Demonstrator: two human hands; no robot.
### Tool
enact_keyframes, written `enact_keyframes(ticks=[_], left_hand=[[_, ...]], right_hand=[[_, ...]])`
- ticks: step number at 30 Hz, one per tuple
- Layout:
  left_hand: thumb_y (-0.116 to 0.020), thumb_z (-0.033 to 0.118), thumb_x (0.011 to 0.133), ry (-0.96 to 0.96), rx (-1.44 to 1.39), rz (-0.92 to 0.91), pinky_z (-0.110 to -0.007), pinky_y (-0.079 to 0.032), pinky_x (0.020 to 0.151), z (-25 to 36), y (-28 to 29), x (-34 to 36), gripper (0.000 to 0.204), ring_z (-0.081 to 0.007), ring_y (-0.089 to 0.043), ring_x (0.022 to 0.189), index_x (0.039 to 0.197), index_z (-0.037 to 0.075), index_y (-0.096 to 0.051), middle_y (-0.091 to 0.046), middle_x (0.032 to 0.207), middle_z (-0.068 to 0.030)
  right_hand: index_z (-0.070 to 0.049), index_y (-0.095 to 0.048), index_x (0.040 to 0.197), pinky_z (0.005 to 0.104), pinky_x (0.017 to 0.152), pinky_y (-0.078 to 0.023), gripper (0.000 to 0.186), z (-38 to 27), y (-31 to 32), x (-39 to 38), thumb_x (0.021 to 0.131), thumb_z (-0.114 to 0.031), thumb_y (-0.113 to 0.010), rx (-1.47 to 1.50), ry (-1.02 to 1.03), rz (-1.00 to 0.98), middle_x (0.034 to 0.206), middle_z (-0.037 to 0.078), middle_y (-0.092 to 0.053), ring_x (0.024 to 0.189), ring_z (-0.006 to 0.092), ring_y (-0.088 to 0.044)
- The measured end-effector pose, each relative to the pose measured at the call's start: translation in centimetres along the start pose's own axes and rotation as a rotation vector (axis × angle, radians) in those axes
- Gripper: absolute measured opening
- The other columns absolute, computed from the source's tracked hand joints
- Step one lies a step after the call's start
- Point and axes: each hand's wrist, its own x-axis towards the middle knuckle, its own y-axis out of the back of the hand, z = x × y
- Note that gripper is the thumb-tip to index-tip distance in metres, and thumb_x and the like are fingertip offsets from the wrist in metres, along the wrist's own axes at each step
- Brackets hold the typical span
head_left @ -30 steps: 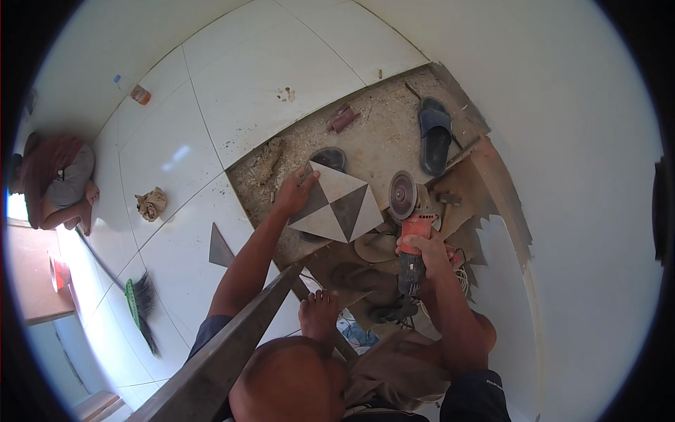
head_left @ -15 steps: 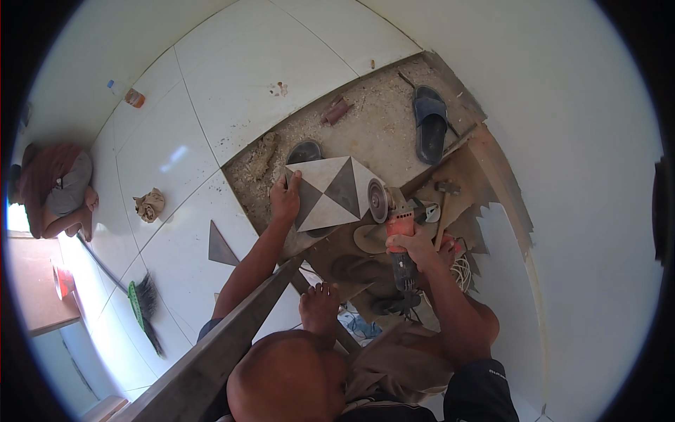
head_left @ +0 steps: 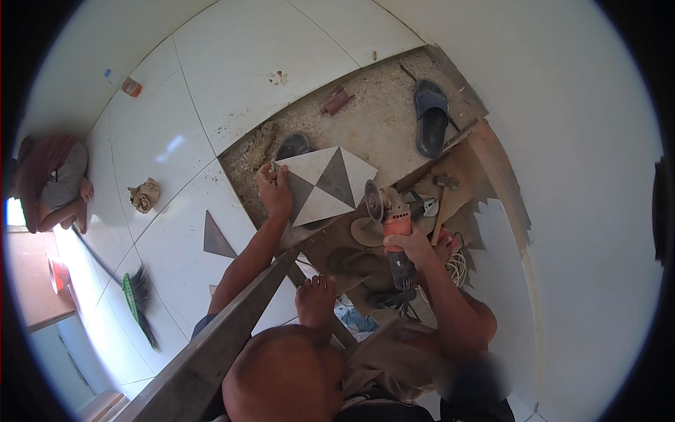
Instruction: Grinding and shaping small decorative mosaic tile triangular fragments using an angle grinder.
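Pinches a grey-and-white patterned tile (head_left: 325, 186) at its left corner with the left hand (head_left: 275, 195), seemingly with the thumb laid on the face, and grips a red-and-black angle grinder (head_left: 397, 224) in the closed right hand (head_left: 413, 246), to the right of the tile. Compared with a second ago, holds the tile turned a little anticlockwise and shifted leftward, with the grinder brought left as well and its cutting disc (head_left: 373, 200) now just beside the tile's lower right edge, below the pointed end. Cannot tell from here about contact between disc and tile, nor about any spin (too little detail for either). Means, by judgement, a near lining-up of disc and edge, with only a one-handed hold steadying the tile. Supports the tile, apparently, over a dark sandal (head_left: 293, 145) on the rough bare floor (head_left: 383, 126). Includes also a blue-strapped sandal (head_left: 431, 116) beyond the tile to the right, and a grey triangular offcut (head_left: 218, 237) to its lower left.
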Motion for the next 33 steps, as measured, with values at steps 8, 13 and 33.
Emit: enact_keyframes(ticks=[8, 13, 33], left_hand=[[-0.07, 0.042, 0.094, -0.277, 0.268, 0.015, -0.045, -0.052, 0.088, -0.1, 0.9, -0.6, 0.059, -0.0335, -0.067, 0.095, 0.139, 0.006, -0.055, -0.065, 0.108, -0.0151], [-0.076, 0.066, 0.077, -0.283, 0.542, -0.188, -0.048, -0.057, 0.079, 2.8, 1.9, -1.9, 0.086, -0.0359, -0.069, 0.104, 0.143, 0.016, -0.052, -0.066, 0.119, -0.0168], [-0.082, 0.069, 0.067, -0.154, 0.576, -0.232, -0.047, -0.054, 0.097, 3.1, 1.9, -2.6, 0.098, -0.0362, -0.063, 0.122, 0.143, 0.015, -0.05, -0.062, 0.136, -0.0171]], right_hand=[[-0.001, -0.065, 0.102, 0.0291, 0.066, -0.055, 0.034, 0.7, -0.7, 1.0, 0.075, -0.013, -0.082, 0.04, -0.007, -0.066, 0.085, 0.003, -0.066, 0.071, 0.0134, -0.066], [0.0, -0.065, 0.103, 0.0295, 0.067, -0.056, 0.035, 0.8, 0.6, 0.6, 0.075, -0.011, -0.082, -0.018, -0.048, -0.056, 0.085, 0.005, -0.068, 0.071, 0.0142, -0.067], [-0.001, -0.062, 0.107, 0.0276, 0.066, -0.056, 0.04, 1.0, 2.8, 2.2, 0.074, -0.01, -0.083, -0.133, -0.019, -0.111, 0.089, 0.003, -0.064, 0.075, 0.0113, -0.064]])
